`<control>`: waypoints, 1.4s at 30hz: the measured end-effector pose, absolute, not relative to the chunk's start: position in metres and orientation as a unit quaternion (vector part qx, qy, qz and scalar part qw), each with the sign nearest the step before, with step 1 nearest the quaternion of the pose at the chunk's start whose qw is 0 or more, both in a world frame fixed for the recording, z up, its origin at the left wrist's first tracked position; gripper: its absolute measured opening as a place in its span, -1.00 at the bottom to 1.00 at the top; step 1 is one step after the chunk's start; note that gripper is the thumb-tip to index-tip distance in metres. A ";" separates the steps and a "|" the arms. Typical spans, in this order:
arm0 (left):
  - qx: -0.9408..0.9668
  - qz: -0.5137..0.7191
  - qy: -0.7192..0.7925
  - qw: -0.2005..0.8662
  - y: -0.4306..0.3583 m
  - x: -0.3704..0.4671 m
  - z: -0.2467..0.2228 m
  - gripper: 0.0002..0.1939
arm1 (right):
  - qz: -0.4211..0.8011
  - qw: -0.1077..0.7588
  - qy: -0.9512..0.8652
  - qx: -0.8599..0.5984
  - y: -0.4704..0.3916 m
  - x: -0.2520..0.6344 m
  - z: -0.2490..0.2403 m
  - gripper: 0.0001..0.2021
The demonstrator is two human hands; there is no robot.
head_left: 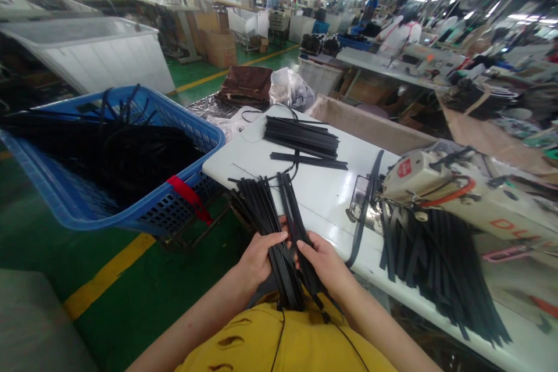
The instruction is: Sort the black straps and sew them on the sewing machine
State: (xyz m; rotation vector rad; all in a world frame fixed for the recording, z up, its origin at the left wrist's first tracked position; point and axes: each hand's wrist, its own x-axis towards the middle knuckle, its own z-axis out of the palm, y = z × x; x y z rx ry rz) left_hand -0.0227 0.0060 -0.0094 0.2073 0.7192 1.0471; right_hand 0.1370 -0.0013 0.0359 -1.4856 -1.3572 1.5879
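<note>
Low in the centre, my left hand [263, 253] is closed round a thick bundle of black strips [260, 203]. Close beside it on the right, my right hand [317, 257] grips a thinner bunch of black strips [293, 203]. Both bunches fan apart at their upper ends, over the edge of a white sewing table [325, 197]. A stack of black strips [300, 138] lies on that table, with a few separate strips [309, 160] just in front of it. Parts of my fingers are hidden behind the strips.
A blue basket [174, 209] full of black strips stands at left. At right is a sewing machine [436, 180], with a long strip [366, 209] near its needle and more strips [440, 261] under its arm. Behind are white bins [100, 52] and people at tables.
</note>
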 end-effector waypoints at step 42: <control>0.102 0.504 0.396 0.761 0.001 -0.015 -0.015 -0.59 | 0.262 0.135 -0.746 -0.598 -0.017 0.127 0.040 -0.67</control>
